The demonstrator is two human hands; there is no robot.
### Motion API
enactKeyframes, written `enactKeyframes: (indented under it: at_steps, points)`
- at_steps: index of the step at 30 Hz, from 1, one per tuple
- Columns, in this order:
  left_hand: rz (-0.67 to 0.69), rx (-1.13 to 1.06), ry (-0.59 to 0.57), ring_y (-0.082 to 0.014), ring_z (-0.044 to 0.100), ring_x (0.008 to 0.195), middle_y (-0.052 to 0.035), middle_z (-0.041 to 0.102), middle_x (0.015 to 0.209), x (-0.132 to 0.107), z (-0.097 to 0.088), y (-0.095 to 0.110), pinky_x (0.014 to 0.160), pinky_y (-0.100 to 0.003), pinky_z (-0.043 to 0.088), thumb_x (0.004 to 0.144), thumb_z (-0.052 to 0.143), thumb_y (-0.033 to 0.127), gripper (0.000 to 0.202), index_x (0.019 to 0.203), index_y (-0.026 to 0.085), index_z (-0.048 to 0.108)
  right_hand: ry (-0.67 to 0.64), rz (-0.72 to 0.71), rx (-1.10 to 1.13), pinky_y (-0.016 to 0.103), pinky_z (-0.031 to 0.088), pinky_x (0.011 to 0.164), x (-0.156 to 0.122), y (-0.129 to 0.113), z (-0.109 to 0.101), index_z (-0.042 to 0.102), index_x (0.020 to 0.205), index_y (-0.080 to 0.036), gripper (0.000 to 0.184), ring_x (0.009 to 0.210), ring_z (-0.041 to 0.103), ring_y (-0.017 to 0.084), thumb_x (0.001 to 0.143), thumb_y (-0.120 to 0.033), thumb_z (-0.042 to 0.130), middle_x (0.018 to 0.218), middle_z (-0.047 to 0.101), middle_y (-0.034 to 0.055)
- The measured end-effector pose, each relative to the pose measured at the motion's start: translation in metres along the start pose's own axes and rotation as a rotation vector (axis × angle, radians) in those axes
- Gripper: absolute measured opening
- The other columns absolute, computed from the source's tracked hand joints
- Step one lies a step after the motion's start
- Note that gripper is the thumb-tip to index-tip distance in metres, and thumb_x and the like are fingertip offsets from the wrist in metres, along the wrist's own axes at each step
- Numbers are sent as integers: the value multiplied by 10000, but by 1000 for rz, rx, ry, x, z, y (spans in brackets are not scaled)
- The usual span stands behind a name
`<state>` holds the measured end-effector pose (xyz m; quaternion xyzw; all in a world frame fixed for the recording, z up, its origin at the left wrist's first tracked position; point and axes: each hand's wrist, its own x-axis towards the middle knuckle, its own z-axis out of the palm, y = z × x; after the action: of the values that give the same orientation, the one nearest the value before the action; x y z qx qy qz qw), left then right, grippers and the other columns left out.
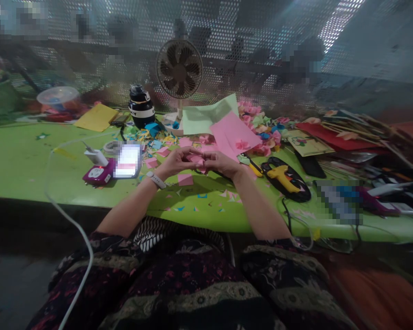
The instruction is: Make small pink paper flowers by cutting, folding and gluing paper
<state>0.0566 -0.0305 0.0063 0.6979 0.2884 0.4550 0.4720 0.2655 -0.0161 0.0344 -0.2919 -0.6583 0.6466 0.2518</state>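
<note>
Between my two hands, just above the green table, is a small piece of pink paper (195,159). My left hand (179,161) pinches it from the left, and my right hand (220,162) grips its right side; its exact folds are too small to make out. Around them lie small pink paper squares, one (185,179) right below the hands and another (151,163) to the left. Behind my right hand, a large pink sheet (232,133) overlaps a pale green sheet (206,117). Pink paper flowers (251,110) are heaped at the back right.
A yellow glue gun (284,178) rests on a black holder at right, beside a yellow-handled cutter (255,168). To the left are a lit phone (127,160) and a purple power adapter (98,174). A black bottle (142,107) and a small fan (179,68) stand behind. Paper scraps litter the green table (206,220).
</note>
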Motion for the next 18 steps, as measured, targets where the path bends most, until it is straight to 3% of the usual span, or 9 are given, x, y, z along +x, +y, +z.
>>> enactKeyframes:
  at_steps: [7,13,18]
  points:
    - [1,0,24,-115,705,718,-83,732,996,-1,1,3,621,-212,589,676,903,466,533,1031,125,698,67,-30,-30,240,545,644,-2,-5,2,669,834,-157,254,693,634,123,668,-250,837,775,683,2]
    - [-9,-4,10,-110,685,662,-37,713,847,-1,-2,0,586,-205,545,715,888,432,545,1115,135,668,87,-26,-74,247,536,618,-3,-5,0,629,740,-170,259,603,614,112,665,-295,844,671,662,-7]
    - [20,-30,127,-123,664,723,1,672,771,3,-3,-5,626,-206,503,693,904,422,735,1288,162,558,456,-90,70,266,571,623,15,11,10,585,739,-203,275,565,613,114,685,-308,833,630,650,-30]
